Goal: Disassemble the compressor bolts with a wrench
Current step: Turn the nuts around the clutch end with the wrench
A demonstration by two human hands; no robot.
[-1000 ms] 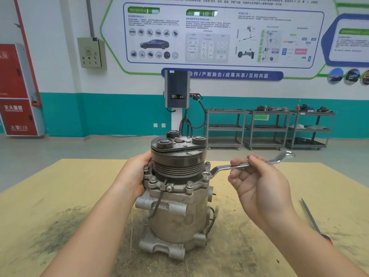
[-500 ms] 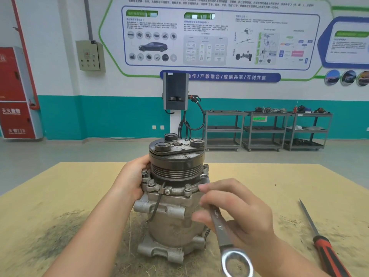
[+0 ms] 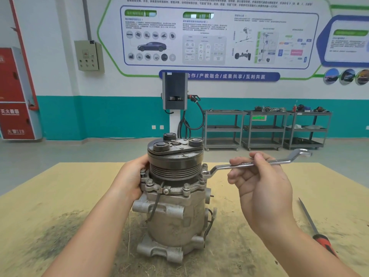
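A grey metal compressor stands upright on the wooden table, its black pulley on top. Several bolts ring the flange under the pulley. My left hand grips the compressor's left side at the flange. My right hand pinches the shaft of a silver ring wrench that lies roughly level. The wrench's near ring sits on the bolt at the flange's right side; its far ring points right.
A red-handled screwdriver lies on the table at the right. Dark dust marks the table at the left front. Beyond the table stand a charging post and grey metal shelf carts against the wall.
My right hand has swung the wrench from pointing down toward me back up to the right, with its ring again on the right flange bolt. My left hand stays on the compressor.
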